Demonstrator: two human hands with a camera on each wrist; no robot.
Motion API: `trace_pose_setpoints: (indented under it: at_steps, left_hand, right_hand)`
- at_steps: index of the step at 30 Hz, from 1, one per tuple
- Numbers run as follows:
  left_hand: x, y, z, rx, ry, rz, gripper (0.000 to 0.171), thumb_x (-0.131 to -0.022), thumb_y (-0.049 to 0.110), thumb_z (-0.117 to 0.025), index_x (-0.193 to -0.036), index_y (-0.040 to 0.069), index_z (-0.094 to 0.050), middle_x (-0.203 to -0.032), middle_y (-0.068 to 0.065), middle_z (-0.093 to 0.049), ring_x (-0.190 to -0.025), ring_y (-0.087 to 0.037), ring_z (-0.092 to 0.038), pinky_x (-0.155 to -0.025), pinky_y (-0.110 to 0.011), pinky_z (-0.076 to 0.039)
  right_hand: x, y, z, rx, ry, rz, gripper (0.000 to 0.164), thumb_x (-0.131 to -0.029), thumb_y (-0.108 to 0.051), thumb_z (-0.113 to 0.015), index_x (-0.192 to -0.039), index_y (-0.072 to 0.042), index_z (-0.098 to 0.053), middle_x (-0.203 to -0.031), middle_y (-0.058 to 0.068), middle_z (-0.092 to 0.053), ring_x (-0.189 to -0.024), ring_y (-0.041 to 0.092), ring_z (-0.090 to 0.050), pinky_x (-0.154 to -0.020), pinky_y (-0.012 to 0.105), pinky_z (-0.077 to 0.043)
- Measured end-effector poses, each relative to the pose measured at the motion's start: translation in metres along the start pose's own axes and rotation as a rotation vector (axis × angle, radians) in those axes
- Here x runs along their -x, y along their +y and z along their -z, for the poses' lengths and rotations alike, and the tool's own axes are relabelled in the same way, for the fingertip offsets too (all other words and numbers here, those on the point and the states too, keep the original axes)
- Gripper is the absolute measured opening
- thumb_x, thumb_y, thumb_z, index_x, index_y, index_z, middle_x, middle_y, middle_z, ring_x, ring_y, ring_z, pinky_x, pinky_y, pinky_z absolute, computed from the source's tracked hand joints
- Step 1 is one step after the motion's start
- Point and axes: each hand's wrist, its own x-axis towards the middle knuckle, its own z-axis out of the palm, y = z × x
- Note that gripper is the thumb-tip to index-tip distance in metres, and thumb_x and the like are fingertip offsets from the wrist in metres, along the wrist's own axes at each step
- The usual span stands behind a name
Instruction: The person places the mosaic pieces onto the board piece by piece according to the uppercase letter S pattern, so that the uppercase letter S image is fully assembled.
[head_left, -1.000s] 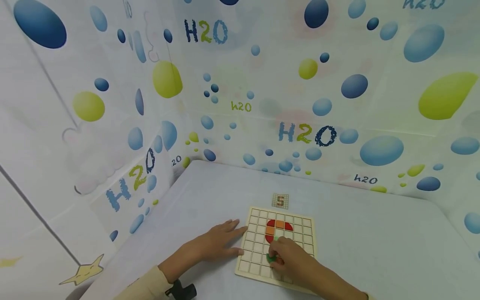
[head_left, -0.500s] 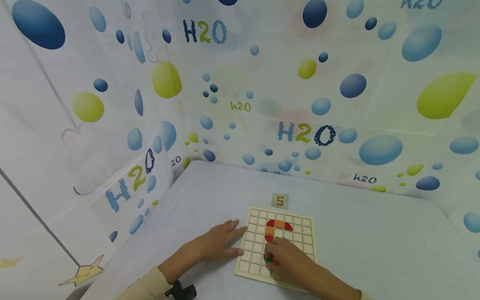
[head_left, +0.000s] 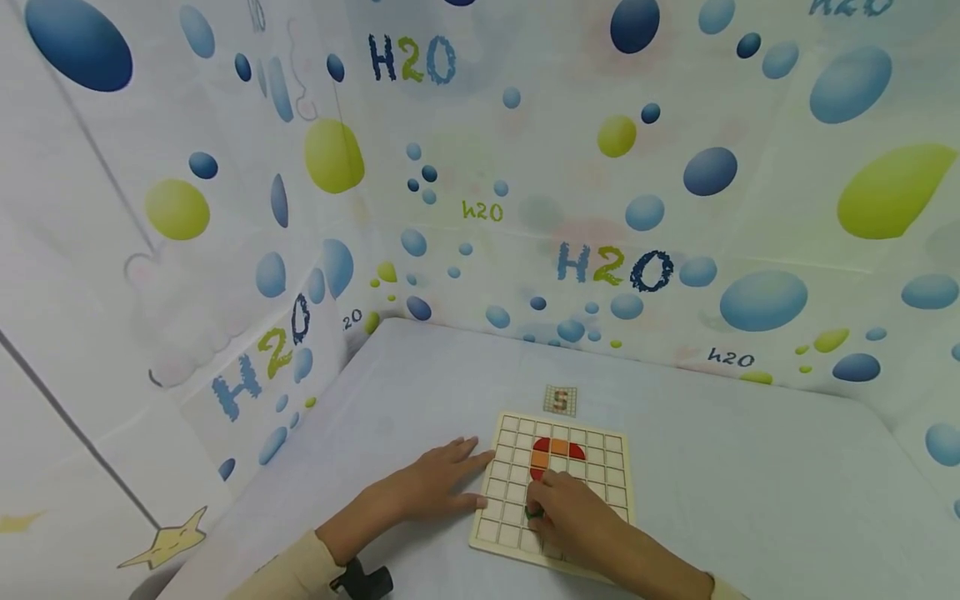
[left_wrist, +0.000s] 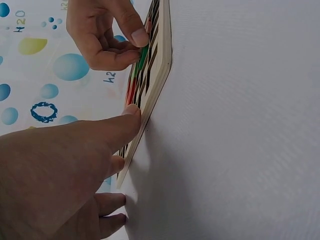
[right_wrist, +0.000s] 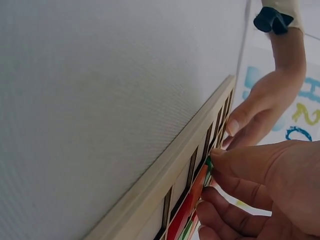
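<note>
A square wooden grid board [head_left: 491, 531] lies on the table, its cells framed by thin ridges. Red tiles [head_left: 576, 452] and orange tiles [head_left: 559, 448] form a curved shape in its upper middle. My right hand [head_left: 577, 515] bends over the lower middle of the board and pinches a small green tile [right_wrist: 208, 163] between thumb and fingers, right at the cells. In the right wrist view, more red and orange tiles lie beside it. My left hand [head_left: 435, 485] stretches its fingers to the board's left edge, thumb and fingertips touching the rim.
Behind the board lies a small pattern card [head_left: 560, 401] showing an S-like figure on a grid. White cloth [head_left: 750, 483] covers the table. Printed sheets [head_left: 525, 150] with drops and H2O lettering stand at the back and left. A black wrist device [head_left: 365, 581] sits by the left sleeve.
My right hand has shifted slightly left over the board with the green tile, and less of that tile shows now. My left hand stays at the board's edge.
</note>
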Motion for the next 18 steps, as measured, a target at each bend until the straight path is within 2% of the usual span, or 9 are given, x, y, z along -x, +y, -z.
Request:
trace_pose_setpoints:
  at_steps: [11, 14, 18]
  left_hand:
    - [-0.0005, 0.0002, 0.0028, -0.006, -0.01, 0.01, 0.074, -0.1, 0.064, -0.06, -0.164, 0.033, -0.039, -0.173, -0.009, -0.032, -0.159, -0.034, -0.03, -0.123, -0.059, -0.035]
    - [-0.0002, -0.0008, 0.0034, -0.003, -0.011, 0.021, 0.075, -0.1, 0.066, -0.059, -0.164, 0.034, -0.04, -0.173, -0.008, -0.032, -0.159, -0.033, -0.03, -0.123, -0.058, -0.035]
    - [0.0006, -0.0011, 0.0051, 0.031, 0.003, 0.027, 0.076, -0.099, 0.065, -0.061, -0.164, 0.028, -0.042, -0.173, -0.009, -0.03, -0.161, -0.036, -0.025, -0.124, -0.061, -0.033]
  right_hand:
    - [0.0016, 0.0006, 0.0, 0.005, 0.025, 0.015, 0.023, -0.092, -0.022, -0.084, -0.089, -0.02, -0.061, -0.085, -0.012, -0.051, -0.077, 0.003, -0.042, -0.067, 0.021, -0.042]
    - [0.0007, 0.0017, -0.0015, 0.014, 0.032, 0.007, 0.019, -0.094, -0.024, -0.082, -0.089, -0.021, -0.064, -0.086, -0.013, -0.051, -0.077, 0.003, -0.042, -0.066, 0.021, -0.043]
    - [0.0027, 0.0066, -0.0001, -0.018, 0.06, -0.013, 0.014, -0.096, -0.027, -0.079, -0.089, -0.021, -0.069, -0.086, -0.014, -0.052, -0.076, 0.002, -0.043, -0.067, 0.022, -0.047]
